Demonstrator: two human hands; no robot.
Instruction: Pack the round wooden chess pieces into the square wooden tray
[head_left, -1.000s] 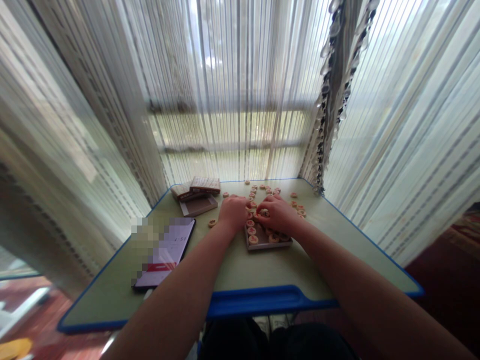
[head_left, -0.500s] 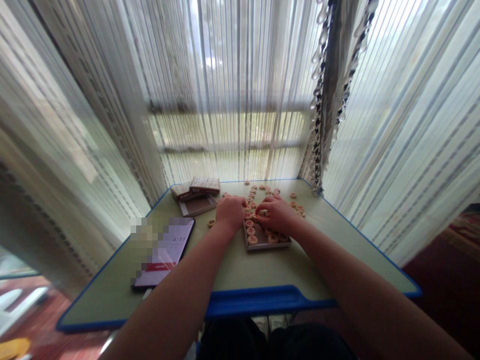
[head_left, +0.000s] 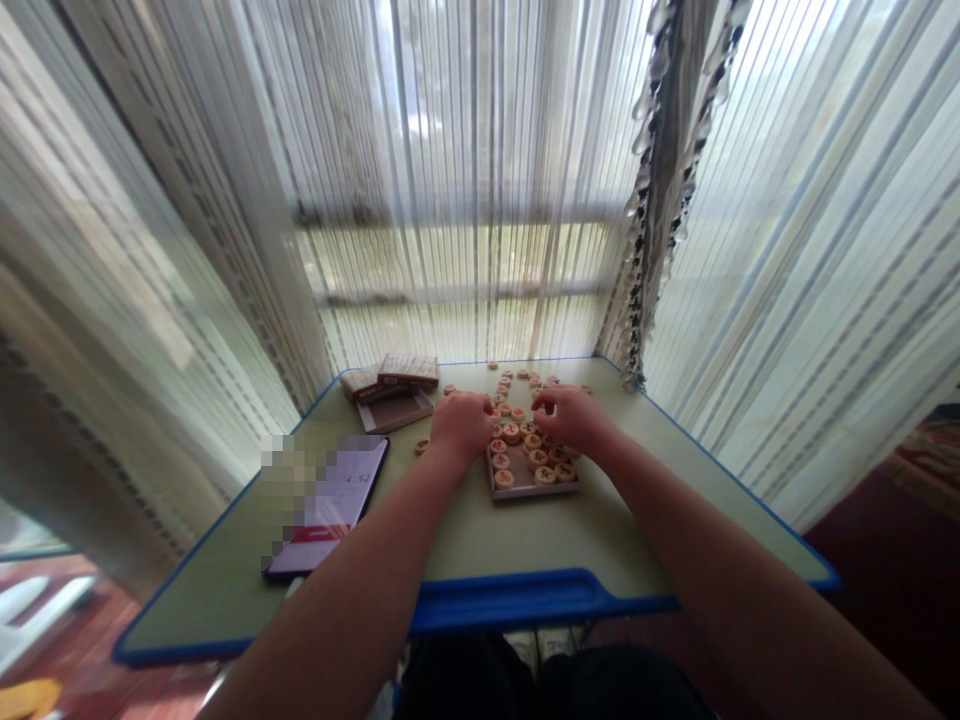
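Observation:
A shallow cardboard box (head_left: pixel 540 492) holds several round wooden Chinese chess pieces. Red-marked pieces (head_left: pixel 501 462) line its left side, while dark-marked pieces (head_left: pixel 544 475) fill its right side. My left hand (head_left: pixel 460 424) is closed with curled fingers beside the box's far left corner; whatever is in its fingers is hidden. Above the far right part of the box is my right hand (head_left: pixel 576 415), its bent thumb and forefinger apart and no piece visible between them. Loose chess pieces (head_left: pixel 505 384) are scattered on the table beyond both hands.
A phone (head_left: pixel 334 505) lies on the left of the blue-edged table (head_left: pixel 487 540). Behind it are two stacked boxes (head_left: pixel 409 369) and an open box lid (head_left: pixel 394 410). A single piece (head_left: pixel 422 447) lies left of my left hand. Sheer curtains (head_left: pixel 480 250) hang at the far edge.
My right hand has lifted away from the box's middle and shifted right, uncovering red and dark pieces there. My left hand has stayed nearly still.

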